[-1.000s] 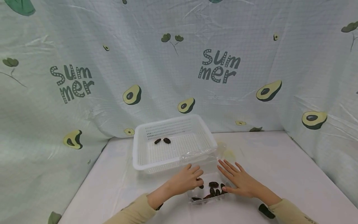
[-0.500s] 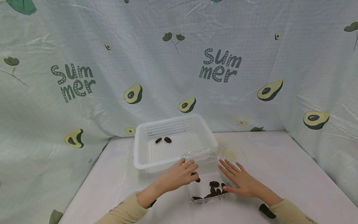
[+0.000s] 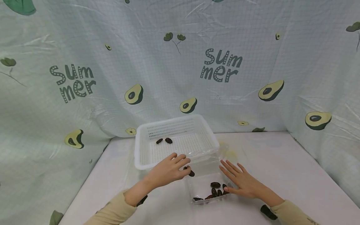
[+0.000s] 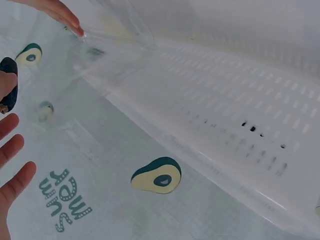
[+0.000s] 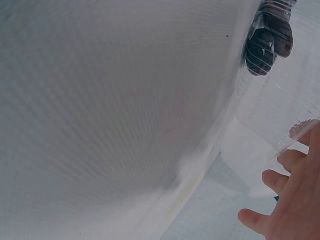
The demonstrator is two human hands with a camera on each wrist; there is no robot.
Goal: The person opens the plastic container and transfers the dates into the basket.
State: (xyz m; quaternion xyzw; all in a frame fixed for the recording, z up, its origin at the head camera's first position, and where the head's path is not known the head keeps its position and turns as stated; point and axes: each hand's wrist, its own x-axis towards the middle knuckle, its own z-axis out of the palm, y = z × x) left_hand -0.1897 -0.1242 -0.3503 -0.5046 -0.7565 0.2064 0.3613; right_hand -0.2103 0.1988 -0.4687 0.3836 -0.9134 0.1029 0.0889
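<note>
My left hand point(image 3: 166, 172) pinches a dark brown date point(image 3: 192, 173) between thumb and finger, above the left side of the clear plastic box point(image 3: 201, 186). The left wrist view shows this date point(image 4: 10, 90) at the far left edge, the other fingers spread apart. Several more dates point(image 3: 215, 185) lie in the box, mostly along its near side. My right hand point(image 3: 244, 181) rests with spread, straight fingers on the box's right side. In the right wrist view its fingers point(image 5: 277, 181) lie along the clear wall, and dates point(image 5: 261, 50) show through the plastic.
Behind the box stands a white perforated basket point(image 3: 177, 120) with two dates point(image 3: 168, 140) inside. The box's raised clear lid point(image 3: 202, 154) leans at the basket's front wall. A patterned sheet point(image 3: 157, 72) hangs behind the white table point(image 3: 267, 162).
My left hand has lifted the date from inside the box and moved it up and to the left, toward the basket. The right hand stays where it was.
</note>
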